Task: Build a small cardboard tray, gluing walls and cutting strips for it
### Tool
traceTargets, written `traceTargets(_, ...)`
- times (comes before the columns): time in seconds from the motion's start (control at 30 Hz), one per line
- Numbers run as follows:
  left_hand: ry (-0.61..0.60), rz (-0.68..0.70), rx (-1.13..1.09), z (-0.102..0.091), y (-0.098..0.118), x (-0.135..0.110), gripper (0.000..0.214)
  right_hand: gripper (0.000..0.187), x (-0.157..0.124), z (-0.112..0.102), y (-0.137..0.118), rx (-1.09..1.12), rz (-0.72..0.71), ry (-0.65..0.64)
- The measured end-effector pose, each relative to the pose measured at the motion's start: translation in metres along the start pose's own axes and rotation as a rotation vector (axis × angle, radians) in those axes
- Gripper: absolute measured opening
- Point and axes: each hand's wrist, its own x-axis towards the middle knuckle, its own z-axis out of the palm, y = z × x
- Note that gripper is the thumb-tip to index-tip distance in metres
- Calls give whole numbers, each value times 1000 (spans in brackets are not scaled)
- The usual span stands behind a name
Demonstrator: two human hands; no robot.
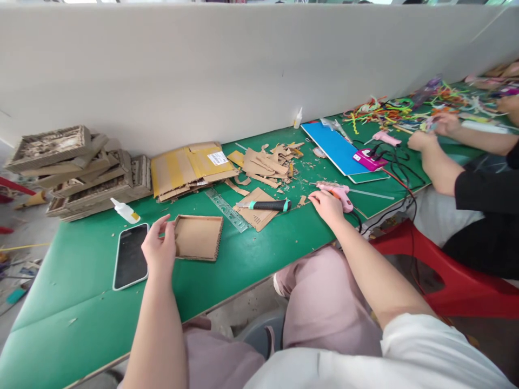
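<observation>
My left hand is at the left edge of a shallow square cardboard tray, thumb and fingers apart, not closed on it. The tray lies flat with its low walls up. To the left of that hand is a phone, dark screen up. My right hand rests low over the table just in front of a pink glue gun and partly hides it. Its thumb and fingertips are drawn together; whatever is between them is too small to make out. A black and teal utility knife lies on a cardboard piece.
Stacked cardboard trays, a glue bottle and flattened cardboard stand left. A clear ruler and torn scraps lie mid-table. Right are a blue board, a magenta power strip, cables and a co-worker's hands.
</observation>
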Motion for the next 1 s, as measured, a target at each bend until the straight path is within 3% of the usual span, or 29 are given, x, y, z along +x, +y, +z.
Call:
traceTargets(0.2,-15,-8,0,-1,-1,0,38,20,0,1,3,5,28,43)
traceTargets(0.53,-37,-1,51,2,-2,-1,36,34,0,3,6,2,51,51)
traceTargets(0.73,134,25,105,-20,-4,5,38,29,-3,0,6,36,7,32)
traceTargets(0.87,226,23,399,-45,-14,13,41,34,-4,-1,9,52,62,85)
traceTargets(1.0,98,-88,703,-52,-23,15,70,39,0,3,12,62,149,154)
